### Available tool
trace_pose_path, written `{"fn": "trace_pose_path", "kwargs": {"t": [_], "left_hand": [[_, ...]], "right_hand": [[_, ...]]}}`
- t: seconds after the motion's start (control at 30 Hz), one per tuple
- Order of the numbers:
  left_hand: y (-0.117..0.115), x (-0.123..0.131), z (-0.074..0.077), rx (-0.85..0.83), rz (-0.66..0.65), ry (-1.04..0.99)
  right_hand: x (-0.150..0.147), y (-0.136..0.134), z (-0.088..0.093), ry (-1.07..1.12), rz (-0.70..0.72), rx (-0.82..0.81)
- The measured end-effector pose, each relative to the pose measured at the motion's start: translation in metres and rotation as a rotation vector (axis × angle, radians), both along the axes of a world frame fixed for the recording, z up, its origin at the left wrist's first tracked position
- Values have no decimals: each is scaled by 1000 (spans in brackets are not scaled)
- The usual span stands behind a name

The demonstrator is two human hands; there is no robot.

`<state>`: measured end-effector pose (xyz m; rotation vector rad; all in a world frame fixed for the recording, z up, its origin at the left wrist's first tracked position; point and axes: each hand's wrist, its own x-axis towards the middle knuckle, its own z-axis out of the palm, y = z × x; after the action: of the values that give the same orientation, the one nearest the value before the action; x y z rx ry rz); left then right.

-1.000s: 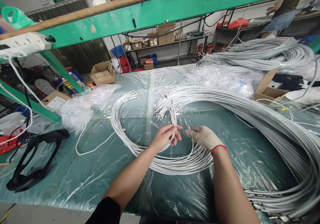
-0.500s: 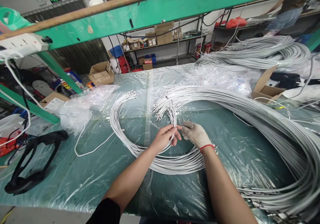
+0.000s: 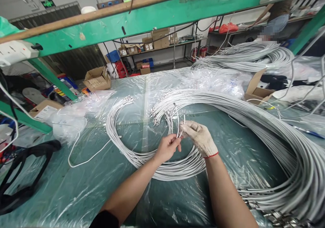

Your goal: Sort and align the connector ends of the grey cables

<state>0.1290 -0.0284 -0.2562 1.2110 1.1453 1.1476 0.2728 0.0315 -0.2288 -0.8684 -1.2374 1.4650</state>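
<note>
A coiled bundle of white cables (image 3: 122,150) with metal ends lies on the plastic-covered table. Over its inner right side my bare left hand (image 3: 169,147) pinches a white cable whose metal tip points up. Close on its right, my right hand (image 3: 199,136), in a cream glove with a red cuff, has its thumb and fingers closed on another upright cable end. The two hands almost touch. Behind and to the right arches a thicker bundle of grey-white cables (image 3: 243,116), its metal ends near the coil's inner end.
Black straps or a frame (image 3: 25,173) lie at the left edge. A power strip (image 3: 17,52) hangs on the green beam (image 3: 101,29). An open carton (image 3: 259,92), plastic bags (image 3: 67,123) and another cable coil (image 3: 243,57) surround the work area. A person stands at the far right.
My right hand has moved against the cables and closed on one end. Two cable ends now stand apart from the rest. The view has shifted, and a person has come into sight at the back.
</note>
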Motion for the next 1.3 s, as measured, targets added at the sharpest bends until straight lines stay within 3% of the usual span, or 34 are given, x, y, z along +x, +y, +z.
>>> {"fn": "trace_pose_path", "kwargs": {"t": [0.13, 0.3, 0.47, 0.8, 1.1, 1.3], "left_hand": [[3, -1, -1, -42, 37, -92], [4, -4, 2, -33, 42, -66], [3, -5, 3, -14, 34, -34], [3, -4, -2, -39, -20, 69], [2, -2, -6, -25, -2, 122], [4, -3, -5, 18, 75, 49]], "right_hand": [[6, -1, 2, 25, -14, 4], [12, 3, 5, 91, 20, -33], [22, 12, 4, 240, -64, -113], [39, 13, 7, 104, -238, -114], [40, 11, 9, 94, -170, -146], [20, 7, 7, 37, -138, -95]]}}
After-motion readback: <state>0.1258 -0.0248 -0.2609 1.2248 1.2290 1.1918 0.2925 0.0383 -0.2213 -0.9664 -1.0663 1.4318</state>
